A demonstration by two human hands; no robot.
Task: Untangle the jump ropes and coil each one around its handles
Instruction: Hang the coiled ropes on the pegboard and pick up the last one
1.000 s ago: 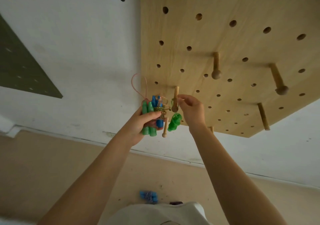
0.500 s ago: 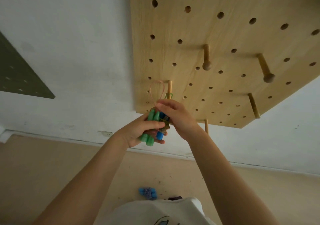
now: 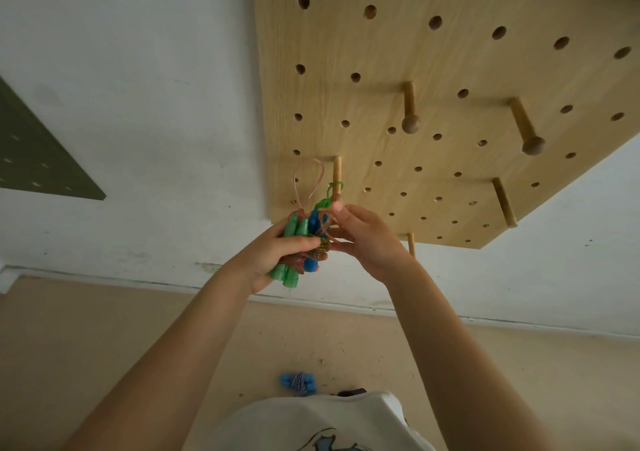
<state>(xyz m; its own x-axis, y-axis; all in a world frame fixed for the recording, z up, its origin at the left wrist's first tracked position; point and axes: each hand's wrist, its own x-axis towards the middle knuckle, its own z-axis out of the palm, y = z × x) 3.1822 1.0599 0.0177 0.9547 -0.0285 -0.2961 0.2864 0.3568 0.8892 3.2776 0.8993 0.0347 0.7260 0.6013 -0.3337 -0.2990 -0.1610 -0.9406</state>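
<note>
Gripping the bundle of jump ropes (image 3: 300, 246), the left hand (image 3: 273, 254) has its fingers (image 3: 304, 242) curled across the middle of the handles, thumb side hidden behind them, so the bundle is held firmly just below the lower left corner of the pegboard (image 3: 450, 86). The right hand (image 3: 367, 239) sits immediately to the right of the bundle, touching it; its thumb and forefinger appear to pinch a strand of cord at the bundle's upper right, though the exact strand cannot be told. The bundle's long axis runs near upright, tilted slightly so that the tapered tips of the green handles (image 3: 294, 228) and blue handles (image 3: 313, 220) point up toward the board while the open butt ends point down and toward the person. A pink cord loop (image 3: 308, 180) stands up out of the top of the bundle, just left of a wooden peg (image 3: 336, 176). A green cord (image 3: 334, 187) is wrapped round that peg and runs down into the bundle by the right thumb. Judgement: the relation that governs the next move is this green cord on the peg, which lies directly above the right hand's fingers; the right hand is the nearer and better placed to lift it off along the peg's length. Further out, a coiled blue jump rope (image 3: 298, 383) lies on the floor (image 3: 104, 329) below, well apart from both hands.
</note>
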